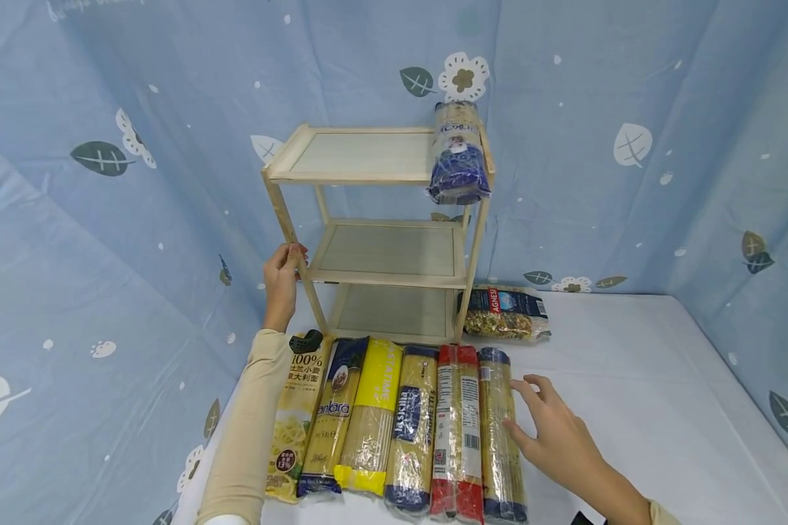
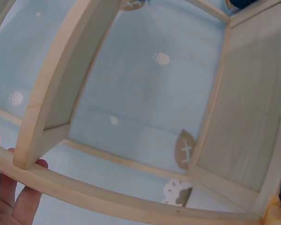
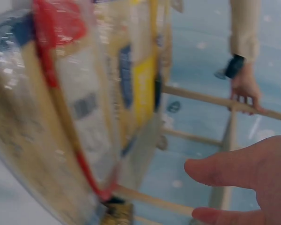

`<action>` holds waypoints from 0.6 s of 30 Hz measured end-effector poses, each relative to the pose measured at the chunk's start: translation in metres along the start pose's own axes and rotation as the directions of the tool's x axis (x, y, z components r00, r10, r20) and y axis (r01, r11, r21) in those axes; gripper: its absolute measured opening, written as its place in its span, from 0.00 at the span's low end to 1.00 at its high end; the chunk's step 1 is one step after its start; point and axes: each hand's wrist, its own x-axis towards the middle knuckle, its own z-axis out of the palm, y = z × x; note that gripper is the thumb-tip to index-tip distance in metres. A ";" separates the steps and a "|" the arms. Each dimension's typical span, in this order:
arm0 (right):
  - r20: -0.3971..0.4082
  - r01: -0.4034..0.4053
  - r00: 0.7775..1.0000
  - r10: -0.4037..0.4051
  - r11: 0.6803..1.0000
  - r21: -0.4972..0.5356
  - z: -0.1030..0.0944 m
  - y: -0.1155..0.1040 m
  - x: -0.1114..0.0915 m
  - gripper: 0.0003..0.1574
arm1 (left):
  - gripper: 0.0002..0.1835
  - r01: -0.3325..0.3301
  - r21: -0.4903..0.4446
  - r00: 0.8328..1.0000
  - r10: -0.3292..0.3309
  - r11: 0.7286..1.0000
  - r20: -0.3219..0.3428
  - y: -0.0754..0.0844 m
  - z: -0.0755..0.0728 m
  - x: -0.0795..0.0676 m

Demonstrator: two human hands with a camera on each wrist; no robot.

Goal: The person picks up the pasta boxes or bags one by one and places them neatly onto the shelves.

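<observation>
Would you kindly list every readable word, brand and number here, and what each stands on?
"100%": leftmost pack
"意大利面": leftmost pack
"13%": leftmost pack
"ankara": second pack from left
"ASTATIME": yellow-ended pack
"la Sicilia": fourth pack from left
"AGNESI": pack beside the shelf (shelf)
Too small or blurred: print on the red pack, the row's rightmost pack and the pack atop the shelf.
</observation>
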 end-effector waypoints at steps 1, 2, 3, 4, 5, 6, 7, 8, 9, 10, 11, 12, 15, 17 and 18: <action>0.007 -0.008 1.000 0.008 1.000 -0.007 0.005 0.001 -0.001 0.34 | 0.17 -0.006 -0.002 1.000 0.006 1.000 0.000 0.000 0.000 0.000; 0.016 -0.016 1.000 0.017 1.000 -0.013 0.011 0.003 -0.003 0.34 | 0.17 -0.007 -0.005 1.000 0.007 1.000 -0.001 0.000 0.001 0.000; 0.026 -0.024 0.999 0.024 1.000 -0.020 0.017 0.004 -0.005 0.34 | 0.17 -0.009 -0.006 1.000 0.009 1.000 -0.002 0.001 0.001 0.001; 0.036 -0.033 0.999 0.033 0.999 -0.024 0.023 0.006 -0.006 0.34 | 0.17 -0.010 -0.010 1.000 0.010 1.000 -0.001 0.001 0.001 0.000; 0.050 -0.044 0.998 0.045 0.999 -0.025 0.028 0.007 -0.008 0.35 | 0.17 -0.010 -0.013 1.000 0.010 1.000 -0.002 0.002 0.001 0.001; 0.069 -0.060 0.996 0.061 0.998 -0.022 0.034 0.008 -0.009 0.35 | 0.16 -0.011 -0.018 1.000 0.011 1.000 -0.002 0.002 0.002 0.000; 0.093 -0.076 0.993 0.078 0.997 -0.022 0.040 0.009 -0.011 0.37 | 0.16 -0.012 -0.021 1.000 0.012 1.000 -0.002 0.002 0.002 0.000; 0.113 -0.091 0.989 0.093 0.996 -0.022 0.045 0.010 -0.012 0.38 | 0.16 -0.011 -0.017 1.000 0.011 1.000 -0.003 0.003 0.002 0.000; 0.133 -0.106 0.985 0.108 0.994 -0.019 0.050 0.011 -0.014 0.39 | 0.16 -0.011 -0.014 1.000 0.011 1.000 -0.004 0.003 0.002 0.000; 0.150 -0.120 0.981 0.121 0.993 -0.016 0.054 0.012 -0.015 0.40 | 0.16 -0.012 -0.009 1.000 0.012 1.000 -0.006 0.003 0.003 0.000; 0.164 -0.132 0.978 0.132 0.991 -0.011 0.058 0.013 -0.017 0.40 | 0.16 -0.012 -0.004 1.000 0.012 1.000 -0.007 0.003 0.003 0.000; 0.180 -0.142 0.974 0.141 0.990 -0.008 0.062 0.014 -0.018 0.41 | 0.16 -0.013 0.003 1.000 0.013 1.000 -0.008 0.004 0.003 -0.001; 0.216 -0.158 0.964 0.155 0.987 -0.001 0.073 0.017 -0.021 0.40 | 0.16 -0.020 0.018 1.000 0.020 1.000 -0.011 0.004 0.003 -0.001; 0.236 -0.162 0.959 0.160 0.987 -0.011 0.080 0.019 -0.022 0.39 | 0.16 -0.028 0.025 1.000 0.029 0.999 -0.012 0.004 0.002 -0.002; 0.241 -0.165 0.957 0.164 0.986 -0.016 0.083 0.020 -0.023 0.40 | 0.16 -0.033 0.029 0.999 0.033 0.999 -0.013 0.003 0.002 -0.002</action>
